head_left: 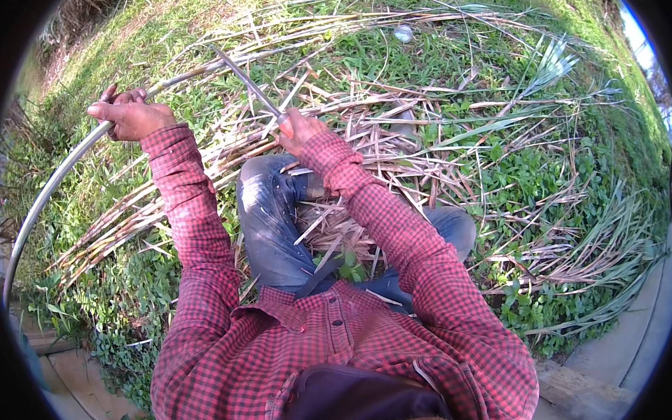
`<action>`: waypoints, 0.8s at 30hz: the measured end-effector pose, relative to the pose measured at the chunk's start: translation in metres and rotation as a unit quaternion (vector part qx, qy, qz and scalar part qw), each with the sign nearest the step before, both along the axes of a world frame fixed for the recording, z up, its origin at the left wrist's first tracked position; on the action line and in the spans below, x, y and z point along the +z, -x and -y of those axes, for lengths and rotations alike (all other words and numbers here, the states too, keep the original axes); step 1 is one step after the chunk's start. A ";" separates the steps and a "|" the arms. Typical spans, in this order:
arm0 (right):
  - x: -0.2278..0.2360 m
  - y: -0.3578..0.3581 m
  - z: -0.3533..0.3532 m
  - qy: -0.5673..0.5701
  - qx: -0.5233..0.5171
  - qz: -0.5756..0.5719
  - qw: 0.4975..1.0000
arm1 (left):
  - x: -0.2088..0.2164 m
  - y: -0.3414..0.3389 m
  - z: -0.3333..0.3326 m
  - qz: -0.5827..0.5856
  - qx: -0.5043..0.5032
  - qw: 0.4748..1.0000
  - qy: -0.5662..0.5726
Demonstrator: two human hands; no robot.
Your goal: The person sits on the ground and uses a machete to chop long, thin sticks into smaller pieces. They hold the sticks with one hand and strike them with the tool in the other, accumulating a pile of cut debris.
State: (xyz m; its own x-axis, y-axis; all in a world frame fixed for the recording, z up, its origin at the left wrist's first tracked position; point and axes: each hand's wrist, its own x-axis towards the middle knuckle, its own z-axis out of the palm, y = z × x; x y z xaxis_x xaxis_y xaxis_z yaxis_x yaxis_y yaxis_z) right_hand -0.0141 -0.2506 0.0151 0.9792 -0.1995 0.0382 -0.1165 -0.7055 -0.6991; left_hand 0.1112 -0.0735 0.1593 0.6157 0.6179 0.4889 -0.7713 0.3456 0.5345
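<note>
My left hand (131, 117) is closed around a long, pale green cane stalk (61, 169). The stalk curves from the left rim, through my fist, and on toward the far middle. In my right hand (302, 130) is a knife (249, 83) with a long narrow blade and an orange-red handle. Its blade points up and to the left, the tip close to the far part of the stalk; I cannot tell whether they touch. Under and around both hands lie cut canes (129, 210) and dry strips of leaf sheath (393, 138).
My bent legs (266, 212) are on the grass, with peeled strips between them. Long canes (329, 25) stretch across the far side near a clear round object (403, 33). Green leafy tops (549, 65) lie at the right. Boards (586, 386) edge the near right corner.
</note>
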 end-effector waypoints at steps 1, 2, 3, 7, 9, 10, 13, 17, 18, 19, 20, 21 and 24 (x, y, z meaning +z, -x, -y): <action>-0.005 -0.011 0.004 -0.005 -0.054 -0.022 0.998 | -0.001 -0.010 -0.006 -0.010 0.017 1.000 0.006; -0.010 -0.016 0.009 -0.010 -0.058 -0.020 0.998 | -0.002 -0.022 -0.012 -0.042 0.013 0.998 0.034; -0.014 -0.019 0.012 -0.013 -0.074 -0.030 0.997 | 0.000 -0.038 -0.019 -0.039 0.009 0.998 0.050; -0.021 -0.014 0.017 0.002 -0.057 -0.012 0.998 | 0.021 -0.102 -0.031 -0.154 -0.017 0.980 0.125; -0.017 -0.009 0.015 0.010 -0.055 -0.010 0.998 | 0.031 -0.123 -0.033 -0.202 -0.019 0.968 0.148; -0.014 -0.009 0.013 0.019 -0.052 0.041 0.998 | 0.035 -0.128 -0.035 -0.170 -0.023 0.975 0.140; -0.007 -0.016 0.011 0.026 -0.035 0.102 0.994 | 0.041 -0.135 -0.039 -0.118 -0.060 0.984 0.124; -0.010 -0.037 0.009 0.065 -0.050 0.079 0.994 | 0.065 -0.131 -0.069 -0.062 -0.102 0.987 0.106; -0.011 -0.041 0.011 0.052 -0.066 0.052 0.995 | 0.076 -0.128 -0.090 -0.078 -0.123 0.985 0.096; -0.011 -0.044 0.013 0.030 -0.082 0.009 0.996 | 0.086 -0.124 -0.109 -0.078 -0.142 0.985 0.064; -0.011 -0.045 0.016 0.013 -0.111 -0.020 0.993 | 0.093 -0.122 -0.123 -0.058 -0.163 0.983 0.061; -0.011 -0.045 0.018 0.000 -0.131 -0.061 0.989 | 0.095 -0.120 -0.136 -0.048 -0.161 0.984 0.052; -0.013 -0.035 0.018 0.013 -0.096 -0.071 0.993 | 0.073 -0.119 -0.138 -0.112 -0.140 0.984 0.017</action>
State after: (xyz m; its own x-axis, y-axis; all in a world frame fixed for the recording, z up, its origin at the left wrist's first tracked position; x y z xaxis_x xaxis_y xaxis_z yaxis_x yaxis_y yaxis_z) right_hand 0.0205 -0.2691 0.0021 0.9188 -0.3843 -0.0901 -0.3471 -0.6781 -0.6479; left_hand 0.2299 0.0641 0.2327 0.8540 0.4224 0.3037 -0.5075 0.5483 0.6647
